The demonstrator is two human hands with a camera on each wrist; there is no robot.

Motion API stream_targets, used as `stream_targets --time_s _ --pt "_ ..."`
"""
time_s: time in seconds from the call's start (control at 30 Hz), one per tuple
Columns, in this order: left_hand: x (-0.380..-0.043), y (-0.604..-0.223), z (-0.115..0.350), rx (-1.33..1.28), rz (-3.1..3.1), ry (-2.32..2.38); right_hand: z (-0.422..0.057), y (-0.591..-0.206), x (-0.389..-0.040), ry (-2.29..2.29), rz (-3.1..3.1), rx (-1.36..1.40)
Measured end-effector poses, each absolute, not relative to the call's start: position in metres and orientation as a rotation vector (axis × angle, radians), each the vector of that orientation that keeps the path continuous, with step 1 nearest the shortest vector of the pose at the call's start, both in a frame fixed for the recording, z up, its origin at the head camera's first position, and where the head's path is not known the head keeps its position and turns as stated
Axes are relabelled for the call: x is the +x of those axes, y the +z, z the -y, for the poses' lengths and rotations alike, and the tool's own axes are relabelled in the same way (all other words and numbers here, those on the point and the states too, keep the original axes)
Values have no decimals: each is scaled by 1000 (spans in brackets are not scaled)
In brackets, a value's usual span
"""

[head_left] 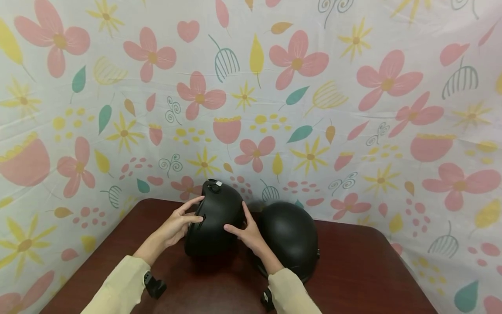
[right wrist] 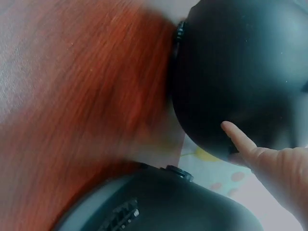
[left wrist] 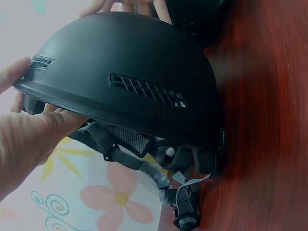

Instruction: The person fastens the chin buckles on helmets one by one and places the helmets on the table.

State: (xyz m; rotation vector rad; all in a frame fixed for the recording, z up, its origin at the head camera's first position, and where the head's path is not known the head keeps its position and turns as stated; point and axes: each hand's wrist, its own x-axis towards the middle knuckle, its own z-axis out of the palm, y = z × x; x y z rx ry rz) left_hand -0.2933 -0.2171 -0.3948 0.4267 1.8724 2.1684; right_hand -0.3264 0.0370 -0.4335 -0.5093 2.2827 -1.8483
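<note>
A matte black helmet (head_left: 219, 218) is tilted on its side between the hands, dome turned right. My left hand (head_left: 176, 226) grips its rim at the left, with fingers on the vented shell and part of the hand tucked under the edge in the left wrist view. Thumb and fingers of my right hand (head_left: 252, 235) lie spread and fairly straight against the dome. Below the rim hang dark chin straps (left wrist: 185, 199) with a buckle. A second black helmet (head_left: 292, 235) stands dome up just right of it, partly behind the right forearm.
Both helmets are over a dark red-brown wooden table (head_left: 353, 270). A white cloth (head_left: 251, 100) with flower prints hangs behind the table and along its sides. Small black wrist devices (head_left: 154, 285) sit at both sleeve cuffs.
</note>
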Motion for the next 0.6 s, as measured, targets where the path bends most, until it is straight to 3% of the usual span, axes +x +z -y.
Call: stream_targets --time_s 0.6 --pt "-288 -397 224 401 -2004 2096 -30 -424 -326 -1730 -2379 -524"
